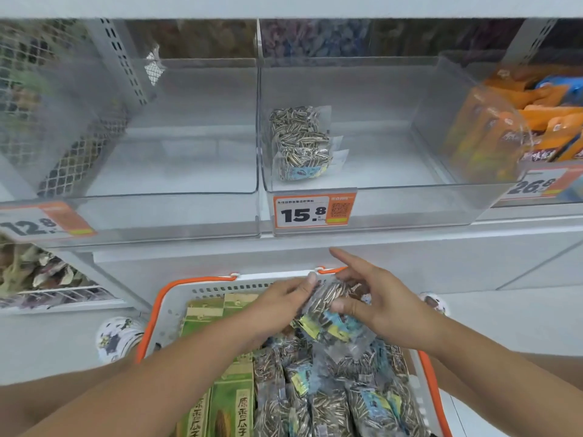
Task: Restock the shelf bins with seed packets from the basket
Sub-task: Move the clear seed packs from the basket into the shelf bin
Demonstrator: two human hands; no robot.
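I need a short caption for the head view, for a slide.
Both hands lift a clear seed packet from the basket below the 15.8 bin.

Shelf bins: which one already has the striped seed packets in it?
The middle clear bin, behind the 15.8 price tag: a short row of seed packets stands at its left side. The left bin holds none; the right bin holds orange snack bags.

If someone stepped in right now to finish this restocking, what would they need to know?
Left hand and right hand together hold a clear sunflower seed packet above the basket.
Done: a few matching packets lie in the bin tagged 15.8.
Left: many clear packets and green seed boxes remain in the basket; the neighbouring left bin holds nothing.
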